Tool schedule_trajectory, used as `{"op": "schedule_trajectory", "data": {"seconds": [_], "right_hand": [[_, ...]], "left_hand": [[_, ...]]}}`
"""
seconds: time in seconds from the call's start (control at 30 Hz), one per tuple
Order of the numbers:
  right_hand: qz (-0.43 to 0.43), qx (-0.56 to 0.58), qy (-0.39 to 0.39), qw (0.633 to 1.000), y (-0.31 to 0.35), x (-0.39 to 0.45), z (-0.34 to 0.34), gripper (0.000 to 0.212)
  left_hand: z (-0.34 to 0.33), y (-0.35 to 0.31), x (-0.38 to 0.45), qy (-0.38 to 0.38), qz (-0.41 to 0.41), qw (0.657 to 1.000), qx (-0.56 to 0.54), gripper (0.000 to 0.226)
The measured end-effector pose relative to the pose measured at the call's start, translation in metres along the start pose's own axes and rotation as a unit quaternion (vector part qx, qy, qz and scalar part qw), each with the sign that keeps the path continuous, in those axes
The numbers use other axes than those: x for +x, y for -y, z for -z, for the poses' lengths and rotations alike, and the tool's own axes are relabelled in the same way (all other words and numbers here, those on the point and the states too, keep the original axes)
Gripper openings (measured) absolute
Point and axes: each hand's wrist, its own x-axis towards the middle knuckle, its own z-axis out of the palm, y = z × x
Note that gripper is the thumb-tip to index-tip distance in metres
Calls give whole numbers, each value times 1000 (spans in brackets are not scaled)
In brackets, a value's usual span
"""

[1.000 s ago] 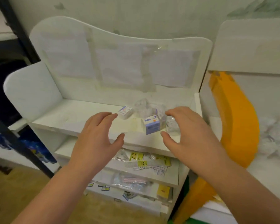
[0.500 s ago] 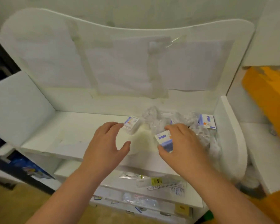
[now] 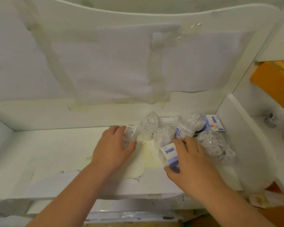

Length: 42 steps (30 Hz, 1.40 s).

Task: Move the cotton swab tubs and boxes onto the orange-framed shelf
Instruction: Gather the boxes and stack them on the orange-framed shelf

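I've got the right hand [image 3: 193,163] curled round a blue-and-white box [image 3: 169,154], thumb at its near end, fingers over the top; box sits on the white shelf [image 3: 56,154], front-centre of the pile. Left hand [image 3: 113,148] w/ fingers bent over a small clear tub [image 3: 129,134] w/ a printed label, thumb out to the side touching the shelf; looks like a grip, tub is partly hidden under the fingers. Between the hands, bare yellowish patch of shelf. Behind & right of the right hand: clear tubs of swabs [image 3: 148,122] bunched together, a 2nd box [image 3: 183,131] just past the fingertips, a 3rd box [image 3: 215,122] at the back corner against the shelf's right wall. All of it on the white shelf. Orange-framed shelf [image 3: 275,82] is off to the right beyond that wall, only its orange edge shows.
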Motion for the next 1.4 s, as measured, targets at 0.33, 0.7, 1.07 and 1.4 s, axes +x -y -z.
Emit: {"op": "schedule_trajectory", "data": {"seconds": [0.33, 0.7, 1.07, 1.4], "right_hand": [[-52, 51, 28, 997, 0, 1, -8, 53], [-84, 88, 35, 992, 1, 4, -8, 49], [-89, 95, -4, 991, 18, -8, 14, 48], [-118, 137, -131, 975, 34, -37, 43, 67]], "left_hand": [[-8, 21, 30, 81, -10, 995, -55, 50], [4, 27, 23, 117, 4, 987, -111, 82], [23, 33, 10, 90, 42, 965, -242, 64], [60, 12, -9, -10, 24, 938, -347, 18]]}}
